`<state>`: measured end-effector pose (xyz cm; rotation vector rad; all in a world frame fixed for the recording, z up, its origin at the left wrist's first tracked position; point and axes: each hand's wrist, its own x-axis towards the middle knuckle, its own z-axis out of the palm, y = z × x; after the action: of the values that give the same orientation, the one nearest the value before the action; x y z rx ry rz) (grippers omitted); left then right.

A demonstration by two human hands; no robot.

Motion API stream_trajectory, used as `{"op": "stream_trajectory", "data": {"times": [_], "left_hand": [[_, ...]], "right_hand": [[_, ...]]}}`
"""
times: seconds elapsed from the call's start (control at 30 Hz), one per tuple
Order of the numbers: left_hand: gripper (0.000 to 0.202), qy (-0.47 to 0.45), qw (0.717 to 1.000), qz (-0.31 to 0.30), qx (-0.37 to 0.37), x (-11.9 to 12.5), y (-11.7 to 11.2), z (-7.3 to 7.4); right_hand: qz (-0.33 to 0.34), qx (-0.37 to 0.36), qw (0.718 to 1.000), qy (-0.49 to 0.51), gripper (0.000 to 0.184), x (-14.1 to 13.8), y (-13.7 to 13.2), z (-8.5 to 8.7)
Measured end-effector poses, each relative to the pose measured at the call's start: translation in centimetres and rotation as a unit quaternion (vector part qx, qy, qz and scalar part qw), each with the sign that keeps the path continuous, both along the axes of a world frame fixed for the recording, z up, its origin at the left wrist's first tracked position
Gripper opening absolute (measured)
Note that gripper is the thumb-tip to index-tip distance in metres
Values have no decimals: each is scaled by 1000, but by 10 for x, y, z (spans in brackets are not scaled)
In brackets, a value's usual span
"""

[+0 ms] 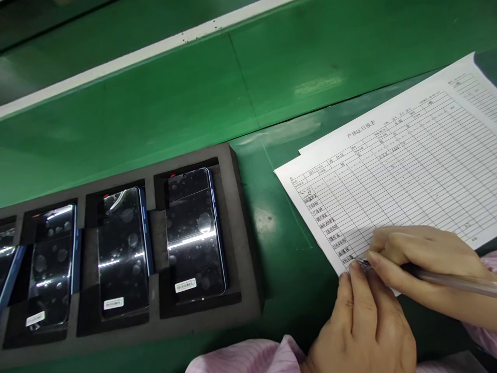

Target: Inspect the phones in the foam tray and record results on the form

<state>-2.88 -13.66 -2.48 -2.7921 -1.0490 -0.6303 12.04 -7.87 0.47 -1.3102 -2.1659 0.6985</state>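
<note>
A printed form (388, 171) with a ruled table and handwritten entries down its left column lies on the green surface at the right. My right hand (419, 259) is closed around a pen (446, 280), whose tip touches the form near the bottom of that column. Just below the tip, my left hand (365, 321) lies flat with its fingertips on the form's lower left edge. Those fingers are stretched out and hold nothing. Part of the form's lower edge is hidden under both hands.
To the left stands a dark foam tray (248, 280) with several smartphones in its slots, among them a phone (192, 217) with a white label. Another sheet (471, 90) lies under the form. A raised green ledge (174, 98) runs behind.
</note>
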Motion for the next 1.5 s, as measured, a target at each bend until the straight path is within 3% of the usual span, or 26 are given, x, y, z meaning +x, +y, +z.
{"op": "stream_trajectory", "data": {"times": [0.53, 0.77, 1.1, 1.23, 1.5], "left_hand": [[34, -10, 1000, -6, -10, -2, 1, -1], [33, -7, 1000, -5, -15, 1, -2, -1], [32, -6, 1000, 0, -7, 1, -1, -3], [33, -7, 1000, 7, -14, 1, -1, -2], [33, 10, 1000, -11, -16, -2, 3, -2]], "right_hand": [[-6, 30, 999, 16, 33, 0, 5, 5], [-5, -14, 1000, 0, 34, 1, -1, 0], [-8, 26, 997, 79, 30, 0, 2, -6], [11, 5, 999, 47, 30, 1, 1, -7], [1, 4, 997, 79, 30, 4, -3, -16]]}}
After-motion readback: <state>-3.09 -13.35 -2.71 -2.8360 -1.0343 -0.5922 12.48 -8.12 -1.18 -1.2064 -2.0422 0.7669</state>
